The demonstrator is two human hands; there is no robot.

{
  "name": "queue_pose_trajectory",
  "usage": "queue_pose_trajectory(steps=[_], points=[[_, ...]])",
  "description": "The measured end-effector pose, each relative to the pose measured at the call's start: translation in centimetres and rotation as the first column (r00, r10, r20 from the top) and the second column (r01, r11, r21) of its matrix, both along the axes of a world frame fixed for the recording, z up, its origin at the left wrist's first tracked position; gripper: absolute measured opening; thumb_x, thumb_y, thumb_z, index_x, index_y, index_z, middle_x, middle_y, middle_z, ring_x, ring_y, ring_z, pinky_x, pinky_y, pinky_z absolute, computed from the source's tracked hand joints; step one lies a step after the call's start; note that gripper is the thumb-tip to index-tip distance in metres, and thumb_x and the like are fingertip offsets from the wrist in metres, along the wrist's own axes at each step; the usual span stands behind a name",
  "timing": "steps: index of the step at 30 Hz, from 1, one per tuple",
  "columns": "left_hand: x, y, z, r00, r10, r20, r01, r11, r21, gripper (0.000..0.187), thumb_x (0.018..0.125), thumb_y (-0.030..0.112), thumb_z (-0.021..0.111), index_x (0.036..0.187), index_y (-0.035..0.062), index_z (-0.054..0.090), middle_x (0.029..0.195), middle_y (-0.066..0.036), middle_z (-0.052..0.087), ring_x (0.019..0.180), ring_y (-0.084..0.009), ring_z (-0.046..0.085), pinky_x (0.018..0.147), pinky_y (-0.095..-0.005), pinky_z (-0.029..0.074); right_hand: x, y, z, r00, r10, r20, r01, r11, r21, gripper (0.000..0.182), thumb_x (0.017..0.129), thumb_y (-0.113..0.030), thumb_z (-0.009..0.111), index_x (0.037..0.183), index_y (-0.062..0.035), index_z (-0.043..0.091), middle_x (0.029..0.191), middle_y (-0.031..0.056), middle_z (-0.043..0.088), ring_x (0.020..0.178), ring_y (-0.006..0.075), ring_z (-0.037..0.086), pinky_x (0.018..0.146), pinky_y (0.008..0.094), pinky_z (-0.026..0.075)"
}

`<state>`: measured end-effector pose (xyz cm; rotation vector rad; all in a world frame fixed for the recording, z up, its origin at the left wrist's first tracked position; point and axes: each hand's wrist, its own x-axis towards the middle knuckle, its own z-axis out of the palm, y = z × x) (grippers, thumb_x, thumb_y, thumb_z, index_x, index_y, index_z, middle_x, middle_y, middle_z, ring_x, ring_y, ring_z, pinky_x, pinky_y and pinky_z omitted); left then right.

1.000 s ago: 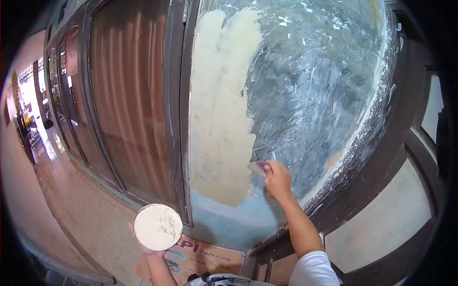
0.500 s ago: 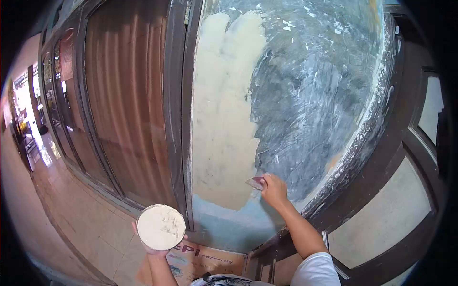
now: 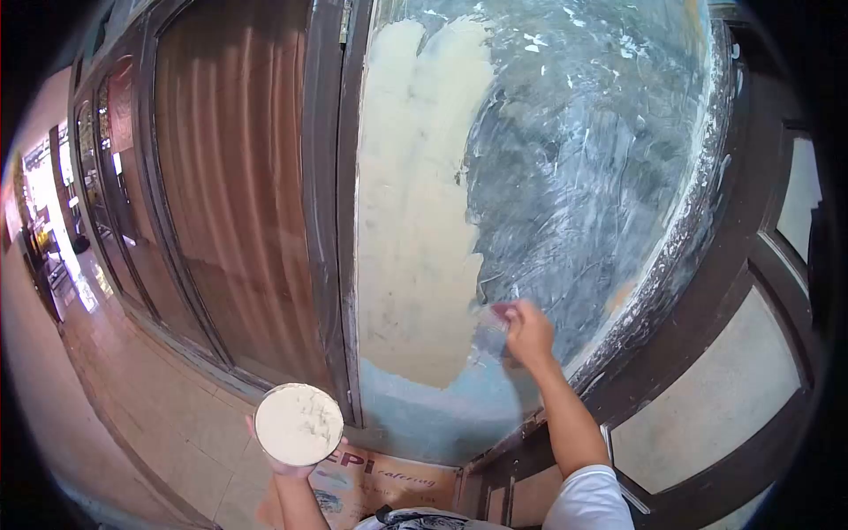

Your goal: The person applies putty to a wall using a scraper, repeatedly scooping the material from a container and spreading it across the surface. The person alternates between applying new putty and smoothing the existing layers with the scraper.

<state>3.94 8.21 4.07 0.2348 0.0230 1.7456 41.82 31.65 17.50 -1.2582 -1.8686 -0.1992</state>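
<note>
My left hand [image 3: 290, 466] is wrapped under a round tub of cream-coloured putty [image 3: 298, 426], whose surface is smooth on the left and gouged on the right. In my right hand [image 3: 531, 334] is a putty knife [image 3: 503, 310] with a reddish handle; its blade is blurred. The knife is close to the ragged right edge of a cream putty layer [image 3: 415, 221] on the wall. To the right, the wall shows a bare, mottled grey-blue surface [image 3: 574, 194]. Below the putty layer is a light blue strip [image 3: 415, 415].
A dark-framed window with a brown curtain [image 3: 234, 185] stands left of the wall. On the right is a dark wooden door [image 3: 768, 265] with pale panels. A printed banner [image 3: 380, 481] lies on the floor below. The tiled floor [image 3: 177, 415] runs off to the left.
My right hand and the putty knife have moved up and to the right along the putty's edge. The left hand and tub are nearly still.
</note>
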Motion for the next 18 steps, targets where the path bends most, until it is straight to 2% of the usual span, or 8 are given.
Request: queue_pose_trajectory(steps=[1, 3, 6, 9, 11, 13, 15, 18], points=[[0.2, 0.0, 0.3, 1.000, -0.003, -0.001, 0.003, 1.000, -0.002, 0.101, 0.084, 0.090, 0.036, 0.155, 0.0177, 0.040, 0.155, -0.022, 0.044, 0.129, -0.0562, 0.050, 0.087, -0.0854, 0.043, 0.2, 0.0, 0.7, 1.000, -0.003, -0.001, 0.003, 1.000, -0.002, 0.009, 0.091, -0.012, 0.064, 0.098, -0.0060, 0.066, 0.093, 0.0168, 0.069, 0.090, 0.0416, 0.066, 0.075, 0.0510, 0.051], [0.7, -0.2, 0.9, 0.986, 0.092, -0.141, -0.104, 0.992, -0.077, 0.093, 0.088, 0.087, 0.036, 0.146, 0.0158, 0.050, 0.143, -0.019, 0.056, 0.112, -0.0521, 0.062, 0.066, -0.0776, 0.053, 0.5, -0.1, 1.4, 0.985, 0.064, -0.157, -0.048, 0.994, 0.100, 0.011, 0.091, -0.013, 0.065, 0.099, -0.0058, 0.066, 0.093, 0.0168, 0.069, 0.091, 0.0421, 0.066, 0.076, 0.0506, 0.052], [1.1, -0.5, 1.7, 0.995, 0.099, 0.004, -0.097, 0.982, -0.164, 0.092, 0.087, 0.086, 0.037, 0.145, 0.0159, 0.051, 0.141, -0.019, 0.057, 0.110, -0.0525, 0.062, 0.061, -0.0767, 0.052, 0.7, -0.6, -3.3, 0.996, 0.080, -0.035, -0.079, 0.997, 0.022, 0.012, 0.092, -0.012, 0.064, 0.101, -0.0050, 0.067, 0.094, 0.0183, 0.069, 0.091, 0.0432, 0.066, 0.076, 0.0504, 0.052], [0.1, -0.7, 0.1, 1.000, -0.019, -0.009, 0.019, 0.998, 0.053, 0.099, 0.085, 0.089, 0.035, 0.151, 0.0156, 0.045, 0.149, -0.021, 0.050, 0.121, -0.0566, 0.055, 0.080, -0.0840, 0.046, 0.2, -1.0, -3.8, 0.990, 0.049, 0.131, -0.035, 0.993, -0.109, 0.014, 0.092, -0.011, 0.064, 0.102, -0.0037, 0.068, 0.096, 0.0198, 0.070, 0.093, 0.0429, 0.067, 0.077, 0.0505, 0.052], [0.1, -0.7, 0.1, 0.998, 0.034, 0.057, -0.031, 0.999, -0.041, 0.101, 0.084, 0.090, 0.037, 0.150, 0.0150, 0.045, 0.149, -0.022, 0.050, 0.121, -0.0575, 0.055, 0.079, -0.0835, 0.047, 0.6, 0.3, -1.8, 1.000, 0.006, -0.006, -0.006, 1.000, 0.028, 0.011, 0.092, -0.014, 0.066, 0.100, -0.0063, 0.067, 0.093, 0.0172, 0.070, 0.091, 0.0420, 0.066, 0.076, 0.0512, 0.051], [0.0, -0.6, 0.5, 0.999, -0.029, -0.021, 0.030, 0.999, 0.036, 0.101, 0.083, 0.091, 0.037, 0.150, 0.0150, 0.045, 0.149, -0.023, 0.049, 0.120, -0.0580, 0.055, 0.079, -0.0837, 0.047, 0.4, -0.3, 1.2, 0.991, 0.010, -0.130, -0.013, 1.000, -0.023, 0.011, 0.092, -0.013, 0.066, 0.101, -0.0061, 0.067, 0.094, 0.0180, 0.070, 0.090, 0.0425, 0.066, 0.075, 0.0504, 0.051], [0.9, -0.8, 1.2, 0.996, 0.062, -0.069, -0.069, 0.992, -0.105, 0.092, 0.087, 0.086, 0.038, 0.145, 0.0159, 0.052, 0.142, -0.017, 0.058, 0.114, -0.0506, 0.061, 0.066, -0.0784, 0.051, 0.8, -0.4, 1.8, 0.970, 0.112, -0.215, -0.102, 0.993, 0.056, 0.011, 0.092, -0.012, 0.066, 0.101, -0.0062, 0.068, 0.094, 0.0182, 0.070, 0.090, 0.0425, 0.066, 0.074, 0.0497, 0.050], [0.9, -0.6, 1.4, 0.987, 0.071, -0.144, -0.072, 0.997, 0.000, 0.093, 0.087, 0.086, 0.038, 0.146, 0.0155, 0.051, 0.144, -0.016, 0.056, 0.120, -0.0493, 0.059, 0.071, -0.0791, 0.051, 0.7, -0.6, -3.8, 0.993, 0.102, -0.050, -0.102, 0.995, 0.013, 0.010, 0.091, -0.011, 0.066, 0.099, -0.0063, 0.068, 0.093, 0.0177, 0.070, 0.089, 0.0425, 0.067, 0.074, 0.0494, 0.052]])
